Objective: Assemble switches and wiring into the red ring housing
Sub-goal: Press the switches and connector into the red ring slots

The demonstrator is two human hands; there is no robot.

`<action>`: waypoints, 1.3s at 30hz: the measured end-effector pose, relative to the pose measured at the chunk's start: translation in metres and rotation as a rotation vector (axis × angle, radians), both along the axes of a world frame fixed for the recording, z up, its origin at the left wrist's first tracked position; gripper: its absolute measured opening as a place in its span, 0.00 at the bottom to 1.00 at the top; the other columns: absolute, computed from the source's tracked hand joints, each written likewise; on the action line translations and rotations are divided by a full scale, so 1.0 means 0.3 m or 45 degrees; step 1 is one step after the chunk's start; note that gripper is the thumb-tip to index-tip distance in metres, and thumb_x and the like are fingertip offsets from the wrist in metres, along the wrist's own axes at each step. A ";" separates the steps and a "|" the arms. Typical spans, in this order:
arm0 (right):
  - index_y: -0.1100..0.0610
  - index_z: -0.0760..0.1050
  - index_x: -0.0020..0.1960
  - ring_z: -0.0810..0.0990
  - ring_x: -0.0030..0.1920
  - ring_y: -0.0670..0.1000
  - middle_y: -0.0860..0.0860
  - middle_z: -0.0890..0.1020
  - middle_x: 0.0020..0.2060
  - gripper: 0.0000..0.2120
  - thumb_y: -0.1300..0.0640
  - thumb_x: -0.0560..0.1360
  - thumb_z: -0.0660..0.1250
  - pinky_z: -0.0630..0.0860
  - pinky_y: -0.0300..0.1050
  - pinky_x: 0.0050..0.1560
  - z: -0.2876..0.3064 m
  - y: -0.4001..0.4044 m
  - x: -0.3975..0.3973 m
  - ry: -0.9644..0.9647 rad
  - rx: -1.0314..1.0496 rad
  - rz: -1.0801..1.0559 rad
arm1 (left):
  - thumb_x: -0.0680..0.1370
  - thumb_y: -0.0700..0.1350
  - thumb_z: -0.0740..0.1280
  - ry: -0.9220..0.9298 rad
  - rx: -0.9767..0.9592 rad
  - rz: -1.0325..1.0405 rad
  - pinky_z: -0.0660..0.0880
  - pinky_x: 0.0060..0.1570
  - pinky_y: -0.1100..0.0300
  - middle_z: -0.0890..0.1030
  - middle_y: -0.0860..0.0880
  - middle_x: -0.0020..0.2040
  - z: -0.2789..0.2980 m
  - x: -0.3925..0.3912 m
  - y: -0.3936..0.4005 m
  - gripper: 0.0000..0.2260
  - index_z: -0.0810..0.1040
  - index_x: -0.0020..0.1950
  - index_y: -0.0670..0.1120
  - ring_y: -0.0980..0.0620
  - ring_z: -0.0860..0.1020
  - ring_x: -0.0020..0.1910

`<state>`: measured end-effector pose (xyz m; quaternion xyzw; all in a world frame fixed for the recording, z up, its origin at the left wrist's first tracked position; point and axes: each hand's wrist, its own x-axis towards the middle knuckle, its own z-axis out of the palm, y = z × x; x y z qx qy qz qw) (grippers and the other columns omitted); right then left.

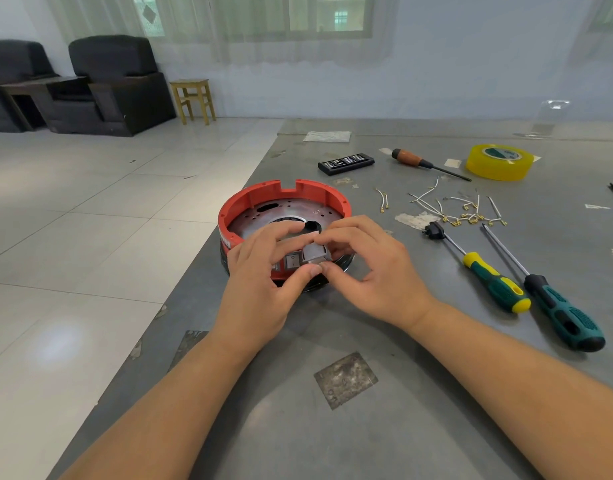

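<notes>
Tape roll [500, 162], bit case [346, 163] and three screwdrivers [492, 280] are laid on the table [332, 427]; armchairs [114, 84] and stool [193, 98] are noted beyond.

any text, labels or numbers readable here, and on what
"O": mark on the rocker switch in the red ring housing.
Tape roll: green core label has print, too blurred to read.
Black bit case: no readable text.
Screwdriver handles: none readable.
</notes>
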<state>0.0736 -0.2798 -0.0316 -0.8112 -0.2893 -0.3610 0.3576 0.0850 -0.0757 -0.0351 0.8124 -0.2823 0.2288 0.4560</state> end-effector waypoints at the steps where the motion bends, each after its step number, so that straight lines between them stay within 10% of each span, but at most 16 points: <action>1: 0.59 0.81 0.61 0.82 0.56 0.49 0.52 0.79 0.57 0.14 0.63 0.76 0.74 0.81 0.44 0.55 -0.001 0.002 -0.001 0.023 0.039 0.023 | 0.77 0.55 0.75 0.008 -0.005 0.002 0.59 0.73 0.61 0.82 0.64 0.63 0.004 -0.001 -0.002 0.23 0.72 0.70 0.59 0.59 0.74 0.72; 22: 0.61 0.83 0.60 0.86 0.51 0.51 0.53 0.86 0.53 0.15 0.70 0.75 0.72 0.82 0.47 0.55 0.020 0.042 -0.027 0.263 0.404 0.071 | 0.74 0.53 0.77 0.068 -0.212 -0.020 0.80 0.54 0.68 0.86 0.62 0.52 0.018 -0.023 -0.010 0.14 0.84 0.58 0.51 0.64 0.85 0.51; 39: 0.58 0.82 0.62 0.82 0.59 0.55 0.51 0.82 0.57 0.13 0.64 0.78 0.72 0.81 0.56 0.58 0.010 0.015 -0.007 0.201 0.244 0.156 | 0.80 0.42 0.74 -0.122 -0.112 -0.082 0.82 0.58 0.58 0.84 0.55 0.59 0.008 -0.008 -0.003 0.12 0.83 0.63 0.46 0.56 0.84 0.59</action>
